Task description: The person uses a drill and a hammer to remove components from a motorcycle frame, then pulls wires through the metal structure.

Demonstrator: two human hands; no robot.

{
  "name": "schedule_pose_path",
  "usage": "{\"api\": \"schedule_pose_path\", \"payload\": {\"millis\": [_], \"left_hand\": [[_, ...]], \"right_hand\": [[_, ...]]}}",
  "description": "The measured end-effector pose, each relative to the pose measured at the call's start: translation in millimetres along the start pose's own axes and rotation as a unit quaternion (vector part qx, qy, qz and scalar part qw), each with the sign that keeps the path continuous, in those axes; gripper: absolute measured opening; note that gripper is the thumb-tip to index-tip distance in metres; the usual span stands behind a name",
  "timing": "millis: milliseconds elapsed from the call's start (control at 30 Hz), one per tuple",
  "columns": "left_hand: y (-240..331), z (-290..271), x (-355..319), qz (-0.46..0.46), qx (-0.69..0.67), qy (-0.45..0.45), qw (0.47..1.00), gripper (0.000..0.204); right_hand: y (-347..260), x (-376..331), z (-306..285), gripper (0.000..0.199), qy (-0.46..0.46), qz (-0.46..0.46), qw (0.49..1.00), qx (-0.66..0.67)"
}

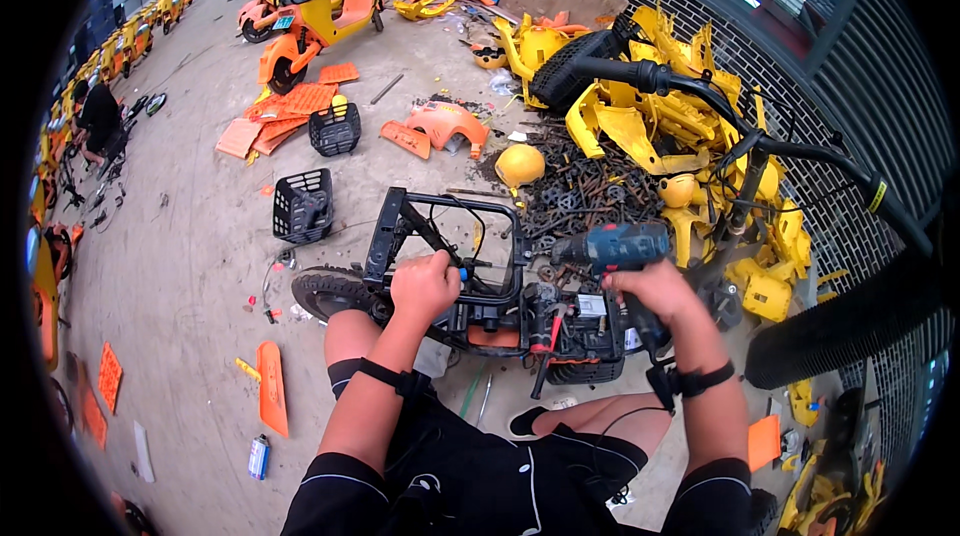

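Note:
My right hand (655, 288) is wrapped round the grip of a blue cordless drill (612, 246), whose front end points left over the scooter frame. A stripped black scooter frame (383, 236) stands between my legs, with its rear wheel (335, 293) at the left. Over the frame's seat loop, my left hand (425, 286) is closed in a fist. A small blue end shows beside its fingers; the rest of that thing is hidden. On the frame's middle lies a red-and-black handled tool (541, 334), next to exposed wiring and parts.
Black handlebars (770, 144) rise at the right. Yellow body panels (650, 126) are heaped by the brick wall, with dark metal parts (590, 186) before them. Black baskets (303, 206), orange panels (271, 388) and a spray can (258, 457) lie leftward. An orange-yellow scooter (330, 16) stands behind; a person (98, 121) crouches far left.

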State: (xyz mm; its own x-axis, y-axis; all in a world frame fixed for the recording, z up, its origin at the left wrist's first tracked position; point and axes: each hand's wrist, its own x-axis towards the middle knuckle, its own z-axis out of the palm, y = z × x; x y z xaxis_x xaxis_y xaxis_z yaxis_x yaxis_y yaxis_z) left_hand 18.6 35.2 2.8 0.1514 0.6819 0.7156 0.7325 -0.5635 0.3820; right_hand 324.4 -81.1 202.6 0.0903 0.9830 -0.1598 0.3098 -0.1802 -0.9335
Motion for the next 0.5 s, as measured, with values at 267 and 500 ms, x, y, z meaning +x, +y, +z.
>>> {"api": "schedule_pose_path", "payload": {"millis": [267,500], "left_hand": [[6.0,-4.0,3.0,-0.013,0.015,-0.038,0.999,0.016],[6.0,1.0,0.0,-0.010,0.019,-0.020,1.000,0.012]], "right_hand": [[-98.3,115.5,-12.6,0.033,-0.187,0.117,0.853,-0.472],[-88.5,107.5,38.1,0.053,0.086,-0.139,0.672,-0.722]]}}
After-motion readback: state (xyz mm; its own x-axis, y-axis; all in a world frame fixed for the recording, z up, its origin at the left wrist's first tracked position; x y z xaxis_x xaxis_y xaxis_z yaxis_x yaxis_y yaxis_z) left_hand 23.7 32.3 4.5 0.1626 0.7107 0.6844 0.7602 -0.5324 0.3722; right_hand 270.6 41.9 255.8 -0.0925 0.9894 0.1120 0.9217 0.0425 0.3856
